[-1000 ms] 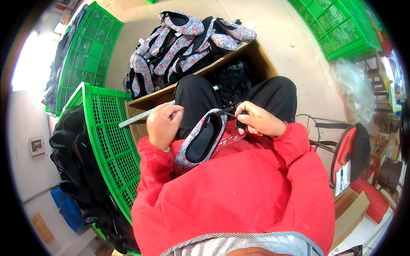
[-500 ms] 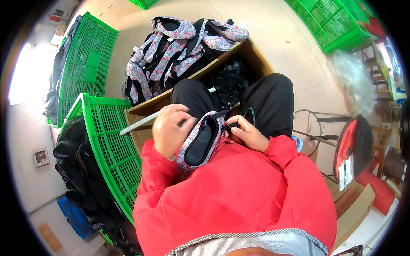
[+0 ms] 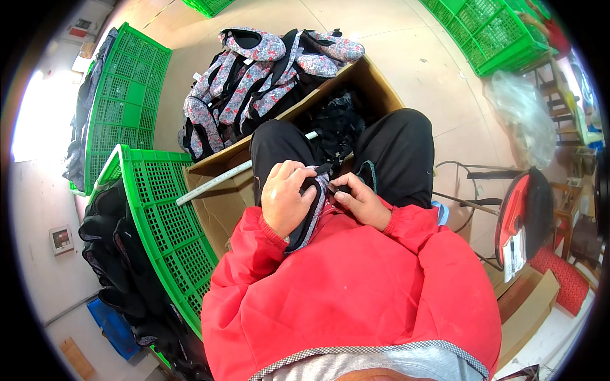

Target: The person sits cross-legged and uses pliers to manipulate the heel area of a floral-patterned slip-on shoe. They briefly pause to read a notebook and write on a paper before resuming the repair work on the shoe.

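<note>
A floral slip-on shoe (image 3: 319,190) with a dark lining rests on my lap, turned on its side. My left hand (image 3: 287,198) is wrapped over it and hides most of the opening. At the shoe's far edge, the fingers of my right hand (image 3: 363,202) are pinched together. Something small and dark shows at those fingertips, too small to name. A thin dark green loop (image 3: 370,171) lies just beyond my right hand, against my trouser leg.
Ahead, a cardboard box (image 3: 391,92) holds black scraps, with a pile of floral shoes (image 3: 254,76) beyond it. A white stick (image 3: 216,183) crosses the box's near left side. Green crates (image 3: 168,216) stand at left. A round red-and-black stool (image 3: 518,216) is at right.
My left hand has come down to the right onto the shoe and closed over it. The shoe has tipped onto its side, hiding its opening. My right hand stays beside it.
</note>
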Available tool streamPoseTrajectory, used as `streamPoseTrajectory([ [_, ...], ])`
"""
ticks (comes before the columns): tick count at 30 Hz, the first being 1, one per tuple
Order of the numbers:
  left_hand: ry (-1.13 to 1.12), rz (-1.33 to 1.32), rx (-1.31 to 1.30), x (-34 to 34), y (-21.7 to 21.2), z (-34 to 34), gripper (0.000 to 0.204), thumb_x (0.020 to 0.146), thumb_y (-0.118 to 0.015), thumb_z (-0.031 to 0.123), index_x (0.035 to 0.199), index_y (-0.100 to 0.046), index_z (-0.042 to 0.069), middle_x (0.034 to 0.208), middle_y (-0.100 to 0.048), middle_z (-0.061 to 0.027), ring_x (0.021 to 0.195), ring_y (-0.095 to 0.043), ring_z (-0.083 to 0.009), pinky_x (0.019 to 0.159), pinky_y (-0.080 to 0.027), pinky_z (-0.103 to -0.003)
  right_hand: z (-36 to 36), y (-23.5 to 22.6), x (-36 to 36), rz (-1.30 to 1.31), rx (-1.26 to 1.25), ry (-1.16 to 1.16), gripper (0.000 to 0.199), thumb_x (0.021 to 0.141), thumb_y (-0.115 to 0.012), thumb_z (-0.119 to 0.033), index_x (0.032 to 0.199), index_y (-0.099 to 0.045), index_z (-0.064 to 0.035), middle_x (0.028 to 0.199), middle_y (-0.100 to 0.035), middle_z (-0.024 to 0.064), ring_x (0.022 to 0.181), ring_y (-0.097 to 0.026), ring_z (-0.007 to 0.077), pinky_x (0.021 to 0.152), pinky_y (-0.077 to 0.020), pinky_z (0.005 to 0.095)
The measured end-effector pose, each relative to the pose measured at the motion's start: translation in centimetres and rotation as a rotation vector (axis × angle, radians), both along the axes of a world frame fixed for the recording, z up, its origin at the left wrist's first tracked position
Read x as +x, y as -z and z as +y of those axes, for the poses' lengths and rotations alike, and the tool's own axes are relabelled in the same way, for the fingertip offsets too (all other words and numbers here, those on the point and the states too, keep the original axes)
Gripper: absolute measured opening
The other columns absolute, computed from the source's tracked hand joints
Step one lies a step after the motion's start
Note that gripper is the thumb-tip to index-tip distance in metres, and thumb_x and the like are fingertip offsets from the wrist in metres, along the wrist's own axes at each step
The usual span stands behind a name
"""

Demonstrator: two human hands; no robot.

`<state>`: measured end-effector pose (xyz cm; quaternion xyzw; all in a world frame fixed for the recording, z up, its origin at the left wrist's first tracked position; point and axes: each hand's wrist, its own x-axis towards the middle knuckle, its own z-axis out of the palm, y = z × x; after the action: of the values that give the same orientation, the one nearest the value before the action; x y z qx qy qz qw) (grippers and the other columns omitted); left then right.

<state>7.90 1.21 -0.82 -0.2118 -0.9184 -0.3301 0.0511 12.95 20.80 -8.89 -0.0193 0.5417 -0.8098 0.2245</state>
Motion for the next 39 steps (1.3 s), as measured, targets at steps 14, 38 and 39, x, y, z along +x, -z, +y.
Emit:
streamPoseTrajectory([
  [14,-0.058,-0.007,0.008,0.1,0.5,0.4,0.021,0.065,-0.068,0.001,0.084,-0.062,0.004,0.092,-0.062,-0.0090,0.090,-0.059,-0.0304,0.081,-0.048,-0.038,-0.4,-1.3,-0.5,0.250,0.435,0.005,0.020,0.097,-0.059,-0.017,0.110,-0.054,-0.0031,0.094,-0.068,0.0113,0.089,-0.067,0.0213,0.077,-0.0507,0.0331],
  [38,-0.117,-0.092,-0.056,0.3,0.7,-0.7,0.035,0.065,-0.074,0.006,0.096,-0.060,0.003,0.096,-0.059,-0.0121,0.094,-0.057,-0.0330,0.084,-0.048,-0.040,-1.0,-3.3,-3.5,-0.305,-0.022,0.244,0.038,0.093,-0.070,-0.020,0.119,-0.050,0.0008,0.095,-0.062,0.0053,0.086,-0.061,0.0104,0.074,-0.0483,0.0232],
  [39,-0.104,-0.094,-0.052,0.2,0.5,-0.8,0.035,0.065,-0.075,0.007,0.097,-0.060,0.003,0.096,-0.059,-0.0121,0.094,-0.057,-0.0329,0.084,-0.048,-0.040,-1.2,-3.6,-3.9,-0.315,-0.025,0.243,0.039,0.092,-0.070,-0.019,0.119,-0.051,0.0010,0.096,-0.062,0.0059,0.089,-0.062,0.0116,0.077,-0.0491,0.0243],
])
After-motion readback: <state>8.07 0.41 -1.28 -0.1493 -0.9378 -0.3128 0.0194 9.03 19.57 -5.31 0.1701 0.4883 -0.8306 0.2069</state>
